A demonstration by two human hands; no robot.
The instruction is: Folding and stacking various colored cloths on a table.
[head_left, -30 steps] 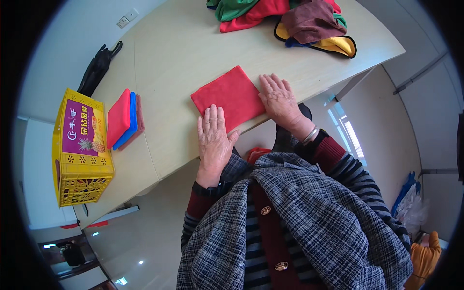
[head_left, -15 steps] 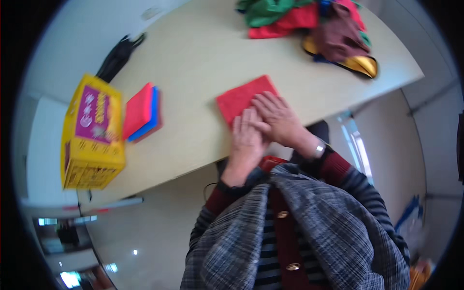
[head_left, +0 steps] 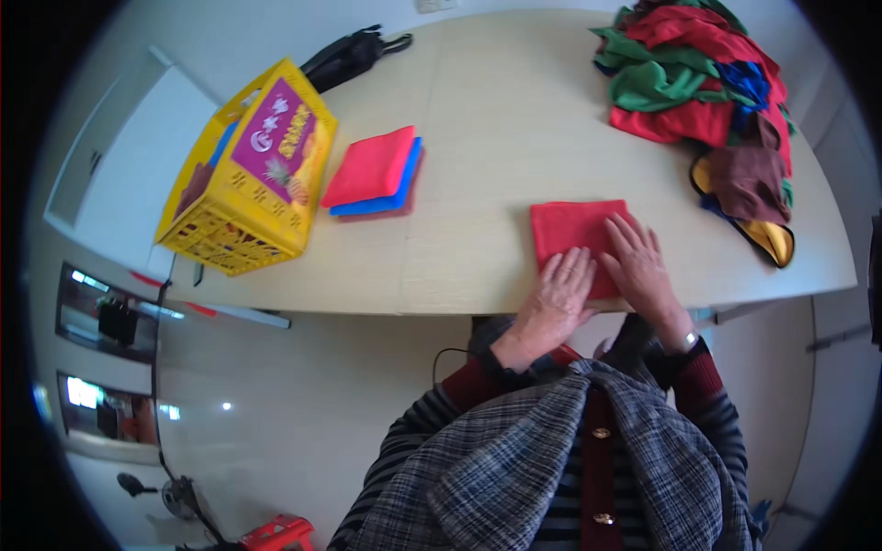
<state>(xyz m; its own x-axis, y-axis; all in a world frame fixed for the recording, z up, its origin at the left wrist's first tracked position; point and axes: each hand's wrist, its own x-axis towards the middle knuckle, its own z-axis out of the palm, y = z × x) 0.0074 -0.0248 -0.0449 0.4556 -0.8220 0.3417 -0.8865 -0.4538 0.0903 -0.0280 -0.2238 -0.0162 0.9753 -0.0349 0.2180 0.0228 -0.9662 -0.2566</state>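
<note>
A folded red cloth (head_left: pixel 577 223) lies flat near the front edge of the table. My left hand (head_left: pixel 557 298) rests on its lower left part, fingers stretched out. Flat on its right side is my right hand (head_left: pixel 641 271), with the fingers a little spread. Both palms face down, and part of the cloth is hidden under them. To the left sits a stack of folded cloths, with a red one (head_left: pixel 375 165) on top, a blue one (head_left: pixel 404 188) beneath it and a brownish-red one (head_left: pixel 397 211) at the bottom.
A yellow plastic crate (head_left: pixel 308 197) with cloths inside stands at the table's left end. Behind it lies a black umbrella-like item (head_left: pixel 354 57). A loose heap of red, green, blue and brown cloths (head_left: pixel 684 83) covers the far right of the table (head_left: pixel 478 119).
The view has turned and shifted, so the table things sit differently in the picture. My hands, touching each other before, are now apart on the red cloth.
</note>
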